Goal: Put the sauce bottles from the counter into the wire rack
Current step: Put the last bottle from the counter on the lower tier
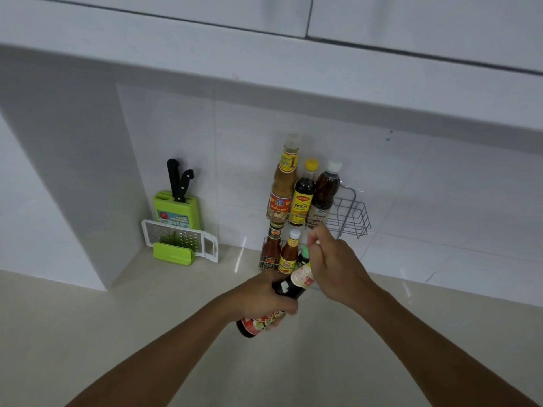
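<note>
A pale beige, glossy stone counter [88, 333] runs to a back wall of large white tiles [440, 207], with a white side panel closing the back-left corner and white upper cabinets [264, 13] overhanging it. In that back-left corner stands a green plastic knife block [176, 211] holding two black-handled knives [179, 180], and leaning in front of it is a white plastic grater with a green holder [179, 240].

Against the back wall, near the middle of the counter's rear edge, a two-tier chrome wire rack [352, 215] is mounted. Its upper tier holds three bottles at its left end: a tall tan sauce bottle with a yellow and red label [283, 183], a dark soy bottle with a yellow cap [304, 198] and a brown bottle with a white cap [324, 195]; the right end of that tier is bare wire. The lower tier holds a red chilli sauce bottle with a dark label [271, 245], a smaller red sauce bottle with a white cap [289, 251] and a green-capped bottle [304, 254], mostly hidden.

The left hand [261, 298] is wrapped around the body of a dark glass sauce bottle with a red label [273, 306], tilted, neck toward the rack, above the counter just in front of the lower tier. The right hand [335, 259] is loosely curled by the bottle's neck, thumb and forefinger pinched together near the upper tier's front wire; whether they grip anything cannot be told.
</note>
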Demonstrator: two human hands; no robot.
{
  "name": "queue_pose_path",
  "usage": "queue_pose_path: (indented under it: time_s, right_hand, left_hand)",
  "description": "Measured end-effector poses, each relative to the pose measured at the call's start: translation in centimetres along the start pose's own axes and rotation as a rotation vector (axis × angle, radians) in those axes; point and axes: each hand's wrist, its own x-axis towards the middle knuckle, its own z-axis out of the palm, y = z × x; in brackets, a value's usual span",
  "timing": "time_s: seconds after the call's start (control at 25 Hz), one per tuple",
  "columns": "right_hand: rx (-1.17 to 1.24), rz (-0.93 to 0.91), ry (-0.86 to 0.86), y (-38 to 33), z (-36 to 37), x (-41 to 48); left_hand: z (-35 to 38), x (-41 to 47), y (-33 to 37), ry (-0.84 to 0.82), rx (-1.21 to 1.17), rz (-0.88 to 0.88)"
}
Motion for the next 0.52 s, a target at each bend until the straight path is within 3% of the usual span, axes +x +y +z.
queue_pose_path:
  time_s: [0.16, 0.24, 0.32, 0.52]
  right_hand:
    - [0.074, 0.184, -0.045, 3.0, 0.3, 0.0]
    - [0.511, 0.401, -0.089, 4.0, 0.6, -0.4]
    - [0.859, 0.491, -0.102, 5.1, 1.7, -1.5]
    - [0.62, 0.432, -0.093, 7.8, 3.7, -3.4]
  left_hand:
    - [1.9, 1.4, -0.8, 0.263, 0.321, 0.013]
    - [3.0, 2.0, -1.1, 0.411, 0.468, 0.002]
    - [3.8, 3.2, -1.2, 0.437, 0.348, 0.014]
    - [3.9, 5.9, -2.5, 0.272, 0.198, 0.043]
